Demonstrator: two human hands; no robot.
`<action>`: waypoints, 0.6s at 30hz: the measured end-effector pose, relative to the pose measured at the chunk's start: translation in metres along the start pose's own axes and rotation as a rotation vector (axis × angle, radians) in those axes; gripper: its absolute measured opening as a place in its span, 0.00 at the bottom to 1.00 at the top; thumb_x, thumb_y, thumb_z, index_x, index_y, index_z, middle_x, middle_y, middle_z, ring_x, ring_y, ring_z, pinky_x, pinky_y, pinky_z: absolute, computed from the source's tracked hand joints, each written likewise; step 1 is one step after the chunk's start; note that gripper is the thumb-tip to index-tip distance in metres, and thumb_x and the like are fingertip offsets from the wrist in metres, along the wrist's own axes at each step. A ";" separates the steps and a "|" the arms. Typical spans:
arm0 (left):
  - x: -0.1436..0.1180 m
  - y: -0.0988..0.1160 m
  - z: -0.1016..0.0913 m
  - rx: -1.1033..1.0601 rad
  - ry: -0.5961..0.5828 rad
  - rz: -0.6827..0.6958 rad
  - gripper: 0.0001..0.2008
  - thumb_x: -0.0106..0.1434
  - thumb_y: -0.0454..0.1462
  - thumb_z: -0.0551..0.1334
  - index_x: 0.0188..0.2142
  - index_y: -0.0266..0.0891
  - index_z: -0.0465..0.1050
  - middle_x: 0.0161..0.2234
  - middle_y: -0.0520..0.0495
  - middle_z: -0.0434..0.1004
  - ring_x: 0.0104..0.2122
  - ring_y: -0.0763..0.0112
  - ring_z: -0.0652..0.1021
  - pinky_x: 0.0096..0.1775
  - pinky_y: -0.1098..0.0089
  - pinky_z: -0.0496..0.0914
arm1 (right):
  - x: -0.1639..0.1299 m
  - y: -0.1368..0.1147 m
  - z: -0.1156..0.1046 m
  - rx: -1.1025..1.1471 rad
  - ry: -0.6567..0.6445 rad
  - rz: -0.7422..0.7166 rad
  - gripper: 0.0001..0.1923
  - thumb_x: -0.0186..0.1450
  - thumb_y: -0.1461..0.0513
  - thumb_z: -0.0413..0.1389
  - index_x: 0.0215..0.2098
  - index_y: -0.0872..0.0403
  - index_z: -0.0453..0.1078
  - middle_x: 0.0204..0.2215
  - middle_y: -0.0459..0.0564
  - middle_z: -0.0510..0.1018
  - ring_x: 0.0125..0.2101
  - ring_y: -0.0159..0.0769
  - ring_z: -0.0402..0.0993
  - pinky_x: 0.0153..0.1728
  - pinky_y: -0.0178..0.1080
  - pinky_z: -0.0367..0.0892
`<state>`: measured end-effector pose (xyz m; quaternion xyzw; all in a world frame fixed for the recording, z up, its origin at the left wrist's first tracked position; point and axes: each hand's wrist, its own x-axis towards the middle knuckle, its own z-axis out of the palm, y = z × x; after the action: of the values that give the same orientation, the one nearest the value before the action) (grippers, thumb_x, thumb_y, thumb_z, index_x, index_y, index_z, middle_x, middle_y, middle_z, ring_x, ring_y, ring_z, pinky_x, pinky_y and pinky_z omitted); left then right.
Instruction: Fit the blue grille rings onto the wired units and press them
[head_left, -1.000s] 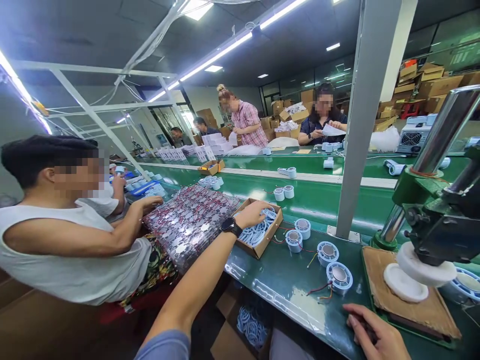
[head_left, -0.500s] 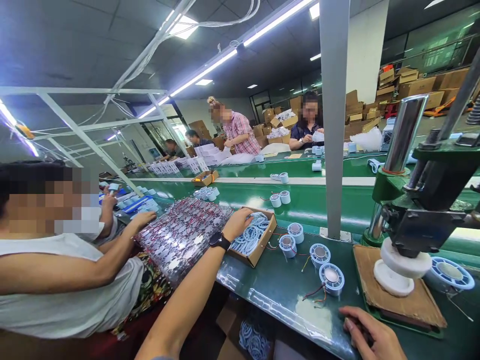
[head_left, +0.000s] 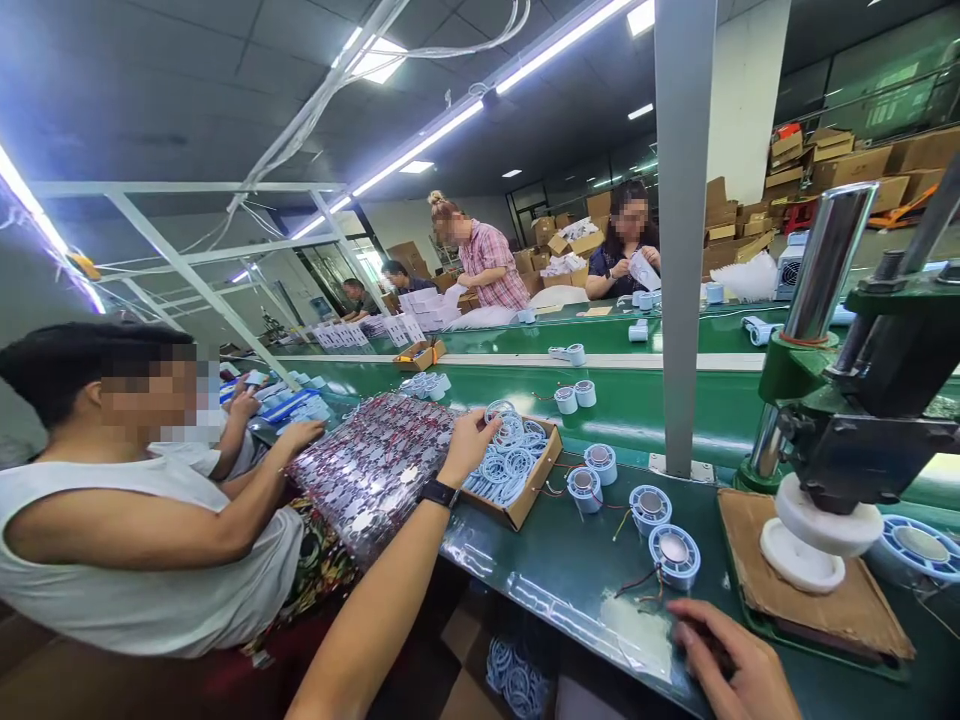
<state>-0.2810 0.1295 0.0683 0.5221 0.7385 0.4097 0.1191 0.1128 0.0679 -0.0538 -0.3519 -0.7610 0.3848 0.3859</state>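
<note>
Picking seems in hand: the left hand [head_left: 466, 448] pinches a ring [head_left: 511, 428] at the box [head_left: 538, 486]; the right hand [head_left: 739, 655] has fingers parted. Next calls for lifting clear.

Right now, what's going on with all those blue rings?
The person's left hand pinches a blue ring at the cardboard box of similar rings. Their right hand is loosely curled over the green table, near a round blue part; whether it holds anything is hard to tell. On the left, a co-worker is beside a shiny stack.
</note>
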 end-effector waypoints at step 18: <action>-0.276 0.053 0.136 -1.477 -0.180 -0.672 0.30 0.56 0.64 0.62 0.52 0.57 0.79 0.55 0.44 0.79 0.59 0.47 0.73 0.56 0.53 0.70 | -0.010 -0.047 0.038 -0.477 0.199 -0.457 0.16 0.70 0.67 0.46 0.42 0.50 0.75 0.40 0.51 0.79 0.32 0.33 0.77 0.29 0.30 0.70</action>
<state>-0.0455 -0.0385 -0.0494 0.0906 0.3825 0.6898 0.6080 0.0737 0.0265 -0.0325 -0.2884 -0.8474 0.0636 0.4413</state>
